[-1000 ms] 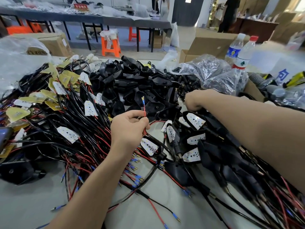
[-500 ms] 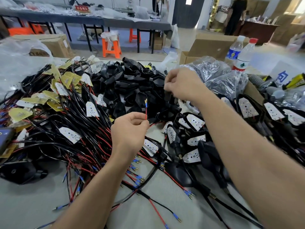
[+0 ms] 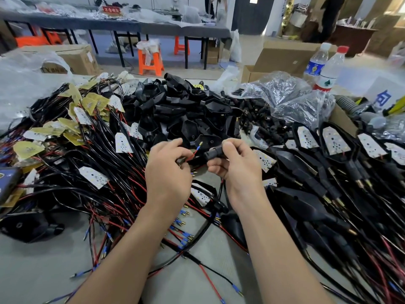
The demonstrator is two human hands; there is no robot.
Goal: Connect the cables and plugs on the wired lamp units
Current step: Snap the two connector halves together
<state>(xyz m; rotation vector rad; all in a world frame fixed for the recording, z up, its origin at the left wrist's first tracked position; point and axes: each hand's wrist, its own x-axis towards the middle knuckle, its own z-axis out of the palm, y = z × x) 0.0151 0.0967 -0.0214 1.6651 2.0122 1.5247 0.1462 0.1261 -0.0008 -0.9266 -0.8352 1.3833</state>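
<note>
Pinching a red wire [image 3: 192, 154] between thumb and forefinger, your left hand [image 3: 168, 172] holds it so that its blue-sleeved terminal [image 3: 198, 147] points up and to the right. It aims toward the black plug [image 3: 213, 152], which your right hand [image 3: 237, 167] clamps between the thumb and curled fingers. Terminal and plug lie near each other but apart, both raised just above the middle of the grey table [image 3: 39, 273]. Below your wrists lie loose wire ends [image 3: 182, 232] with blue sleeves and brass tips. To your left spreads a tangle of black and red cables [image 3: 92, 194] carrying white and yellow LED boards [image 3: 123, 142]. Directly behind your hands rises a heap of empty black housings [image 3: 186, 110]. To your right lie lamp units [image 3: 333, 142], each a white board seated in a black shell with its cable trailing toward you. Farther back on that side sit clear plastic bags [image 3: 282, 91] holding small black parts, a cardboard box [image 3: 285, 55] and two water bottles [image 3: 315, 62].
</note>
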